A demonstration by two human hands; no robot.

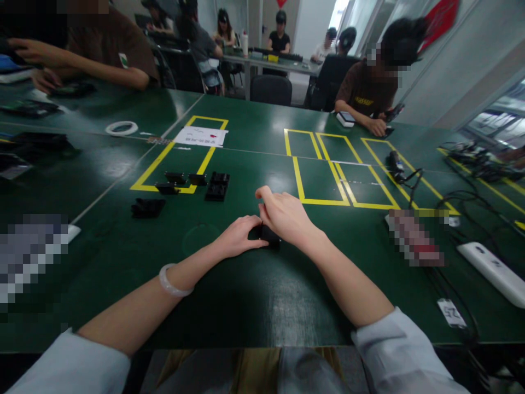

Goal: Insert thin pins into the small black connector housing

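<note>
A small black part (pixel 270 236) is on the green table (pixel 246 295), partly hidden by my hands. My left hand (pixel 240 236), with a pale bangle on the wrist, grips the part's left side between thumb and fingers. Over its top lies my right hand (pixel 285 214), fingers curled; whatever its fingertips hold is hidden. Several black pieces stand to the left: a flat one with compartments (pixel 217 186), small upright ones (pixel 197 179) near the yellow tape, and a dark irregular one (pixel 148 207).
Yellow tape outlines (pixel 326 202) mark the table. A paper sheet (pixel 200 137) and a white tape roll (pixel 122 128) lie farther back. At right are a white power bank-like object (pixel 492 273), a blurred device (pixel 414 238) and cables. Other people sit around.
</note>
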